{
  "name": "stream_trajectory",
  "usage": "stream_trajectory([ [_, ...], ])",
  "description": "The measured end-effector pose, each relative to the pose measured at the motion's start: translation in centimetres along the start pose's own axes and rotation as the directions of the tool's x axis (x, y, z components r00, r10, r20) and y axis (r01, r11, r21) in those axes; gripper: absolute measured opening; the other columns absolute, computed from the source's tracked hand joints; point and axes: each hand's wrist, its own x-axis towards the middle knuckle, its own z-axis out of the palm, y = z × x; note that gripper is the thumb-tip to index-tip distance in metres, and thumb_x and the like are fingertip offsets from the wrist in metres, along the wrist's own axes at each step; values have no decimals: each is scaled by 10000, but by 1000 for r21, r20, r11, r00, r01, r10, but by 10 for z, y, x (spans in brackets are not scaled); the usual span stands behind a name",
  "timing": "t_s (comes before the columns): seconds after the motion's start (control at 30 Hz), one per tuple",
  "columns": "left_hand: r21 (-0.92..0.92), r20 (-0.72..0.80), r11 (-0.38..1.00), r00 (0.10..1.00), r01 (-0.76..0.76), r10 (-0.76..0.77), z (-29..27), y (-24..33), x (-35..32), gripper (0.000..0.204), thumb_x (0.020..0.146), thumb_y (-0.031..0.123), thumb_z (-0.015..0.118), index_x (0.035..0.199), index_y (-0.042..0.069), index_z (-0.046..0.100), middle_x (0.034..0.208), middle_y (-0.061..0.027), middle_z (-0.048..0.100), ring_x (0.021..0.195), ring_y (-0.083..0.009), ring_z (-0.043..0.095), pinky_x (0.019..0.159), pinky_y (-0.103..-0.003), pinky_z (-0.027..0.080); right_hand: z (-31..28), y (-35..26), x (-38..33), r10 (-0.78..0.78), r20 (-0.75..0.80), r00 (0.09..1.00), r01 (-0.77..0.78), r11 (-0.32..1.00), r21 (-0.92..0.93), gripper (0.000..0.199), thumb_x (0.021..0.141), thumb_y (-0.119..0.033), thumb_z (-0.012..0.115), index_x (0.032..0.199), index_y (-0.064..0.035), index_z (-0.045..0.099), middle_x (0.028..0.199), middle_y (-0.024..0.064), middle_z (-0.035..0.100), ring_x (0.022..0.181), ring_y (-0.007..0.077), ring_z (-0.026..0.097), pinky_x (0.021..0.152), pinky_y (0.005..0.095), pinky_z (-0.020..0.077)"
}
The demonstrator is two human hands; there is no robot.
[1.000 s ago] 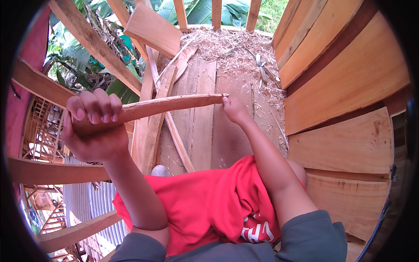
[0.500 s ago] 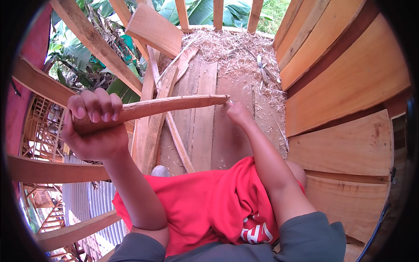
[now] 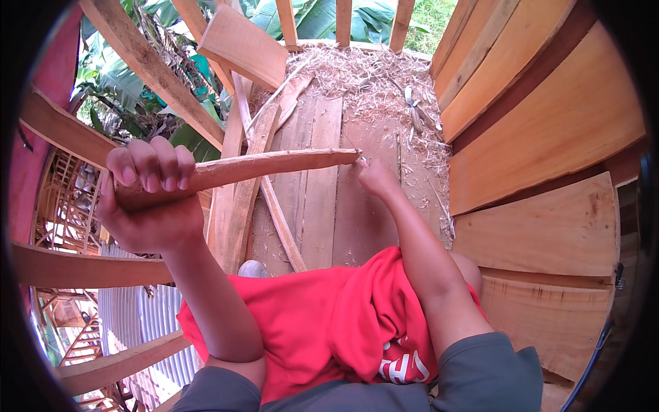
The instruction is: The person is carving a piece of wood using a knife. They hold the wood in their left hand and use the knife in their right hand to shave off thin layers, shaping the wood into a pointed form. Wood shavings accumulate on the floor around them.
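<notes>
Head view: wooden stick up off the floor, thick end in left hand

Wooden stick (image 3: 274, 163) spans centre left to mid-frame, tip slightly higher in frame. Left hand (image 3: 152, 223) wrapped round the thick end, fingers over the top. Right hand (image 3: 377, 180) curled in at the thin tip; small pale bit at its fingers, can't tell what, or whether that hand grips the wood.

Handling, my read: stiff, fairly light, weight biased to the thick end. Looks like raw dry wood, so low slip. Upper edge pale and ragged: splinter risk. Tip likely the weakest spot. Best hold: full wrap on the thick end; any second hold on the smoother side face.

Around it: shavings (image 3: 364, 75) upper middle on plank floor (image 3: 316, 226), loose board (image 3: 241, 213) lower down beyond the stick.
</notes>
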Motion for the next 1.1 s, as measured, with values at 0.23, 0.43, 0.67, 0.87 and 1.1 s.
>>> stream_trajectory([
  [0.23,14,-48,1000,999,4,-3,-2,1,-3,232,900,329,406,804,120,438,685,-22,383,613,-145,357,560,-296,321,8,5,5,7,-1,1000,-7,1000,19,476,970,-335,382,948,69,633,975,313,623,971,452,594,872,502,444],
  [0.43,31,-67,999,998,9,-7,-6,3,-5,247,891,351,413,804,121,438,685,-20,383,610,-145,354,559,-296,321,10,-8,-2,-101,-9,995,102,992,71,470,971,-333,366,974,56,629,957,284,634,939,433,609,848,490,456],
  [0.67,37,-37,999,999,7,-6,-1,0,-1,236,900,341,410,805,127,434,681,-16,386,610,-141,357,555,-296,323,6,1,5,-82,23,996,78,987,138,474,973,-351,390,882,53,620,747,222,647,732,403,625,700,451,473],
  [0.87,53,-77,999,997,-6,11,-2,1,-1,242,905,346,408,811,125,438,683,-14,386,614,-142,358,556,-297,323,-3,-19,-8,-107,28,994,105,992,74,470,967,-338,387,951,63,630,922,290,641,908,429,619,805,496,462],
  [1.1,25,-114,1000,993,17,-14,1,1,-4,186,871,280,469,793,116,425,685,-10,351,633,-143,332,584,-293,296,3,-8,-7,-82,17,997,82,997,-15,489,963,-347,396,1002,86,622,943,299,636,965,436,603,861,495,459],
])
